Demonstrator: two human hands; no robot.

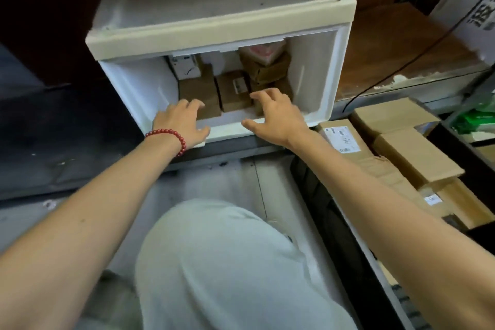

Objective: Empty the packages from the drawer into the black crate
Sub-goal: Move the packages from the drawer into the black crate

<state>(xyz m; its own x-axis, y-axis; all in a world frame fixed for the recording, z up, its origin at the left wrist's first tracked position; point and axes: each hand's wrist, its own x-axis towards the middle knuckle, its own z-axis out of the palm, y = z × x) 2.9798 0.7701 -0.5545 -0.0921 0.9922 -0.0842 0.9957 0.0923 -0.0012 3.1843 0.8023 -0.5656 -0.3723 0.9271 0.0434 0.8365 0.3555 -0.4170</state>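
Red beads of a bracelet [171, 137] circle the wrist of the left grip [182, 122], which reaches over the front rim of the white drawer [128, 83]. Its fingers are loosely bent with the tips on the top edge of the nearest brown package [199, 91], thumb spread out above the rim. It clasps nothing.

The drawer stands pulled out from its cream frame. The packages are inside, at the back and middle: a small white box [186, 67] at the rear left, a labelled brown box [233, 94] in the middle, and taped brown parcels [267, 68] stacked at the rear right.

The right grip [276, 115] hangs over the drawer's front right part, fingers splayed wide above a brown package, thumb stretched left across the rim. It holds nothing; I cannot tell whether it touches the package.

Below, between the forearms, a knee in pale trousers [227, 262] fills the floor space. To the right stands the black crate [324, 211], with flat cardboard boxes [417, 158] lying in it.
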